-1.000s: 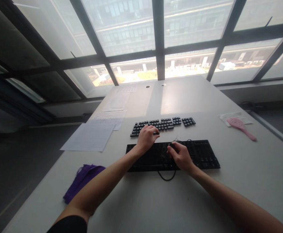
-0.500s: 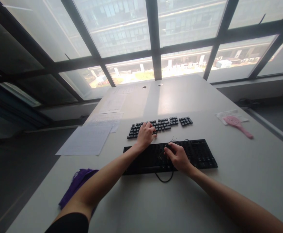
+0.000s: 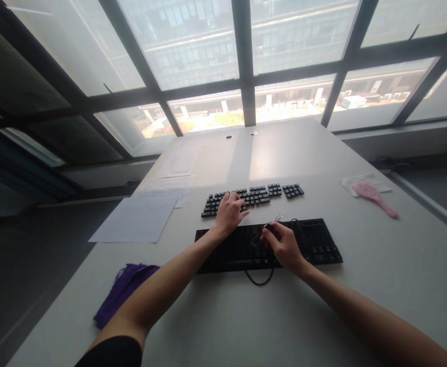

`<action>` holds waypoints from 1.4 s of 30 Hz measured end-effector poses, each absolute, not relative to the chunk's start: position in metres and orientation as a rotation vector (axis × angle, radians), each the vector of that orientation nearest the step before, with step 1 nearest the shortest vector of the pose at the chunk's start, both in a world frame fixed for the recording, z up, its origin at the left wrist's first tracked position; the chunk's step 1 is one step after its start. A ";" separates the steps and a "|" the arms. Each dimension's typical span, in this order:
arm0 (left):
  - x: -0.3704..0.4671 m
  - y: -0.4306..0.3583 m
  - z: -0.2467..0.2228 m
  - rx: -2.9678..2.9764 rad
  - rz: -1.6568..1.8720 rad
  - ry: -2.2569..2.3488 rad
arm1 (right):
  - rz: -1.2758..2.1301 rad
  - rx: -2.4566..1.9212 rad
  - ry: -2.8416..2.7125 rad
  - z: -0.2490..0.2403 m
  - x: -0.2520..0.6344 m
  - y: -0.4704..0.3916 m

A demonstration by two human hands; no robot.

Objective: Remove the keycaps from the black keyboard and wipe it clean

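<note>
Left hand: over the near side of the loose keycaps, palm down, fingers curled toward the counter; cannot tell whether they pinch a cap or only touch one
Right hand: above the middle of the black keyboard, fingers narrow and holding a small dark wire tool, its thin wires showing on either side of the grip
Keyboard: lies flat and slightly askew, about midway between the counter's left and right edges; some key shapes show at its right end, the rest is too dark to make out
Keycaps: set out in rows and separate blocks, just past the keyboard on the side of the counter's far edge
Cable: a black loop, out from under the keyboard's near side
Papers: several sheets along the counter's left edge, the nearest one jutting over it
Purple cloth: crumpled near the left edge, partly behind the left forearm
Pink hairbrush: near the right edge, its head on a white wrapper
Windows: beyond the far edge, dark-framed, bright
</note>
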State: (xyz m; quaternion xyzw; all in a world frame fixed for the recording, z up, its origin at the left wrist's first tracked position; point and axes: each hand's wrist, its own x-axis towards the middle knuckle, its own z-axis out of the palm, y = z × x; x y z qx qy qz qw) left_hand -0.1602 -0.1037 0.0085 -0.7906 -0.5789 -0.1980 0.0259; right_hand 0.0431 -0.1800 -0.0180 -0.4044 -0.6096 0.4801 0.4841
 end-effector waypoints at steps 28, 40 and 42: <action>-0.135 -0.229 -0.002 -2.896 -0.824 -1.737 | 0.856 -0.562 -2.151 -0.024 0.052 -0.185; -0.138 -0.225 -0.011 -2.910 -1.153 -1.794 | 1.024 -0.781 -1.841 -0.024 0.055 -0.179; -0.139 -0.225 -0.011 -2.882 -1.186 -1.819 | 0.995 -0.785 -1.856 -0.023 0.054 -0.181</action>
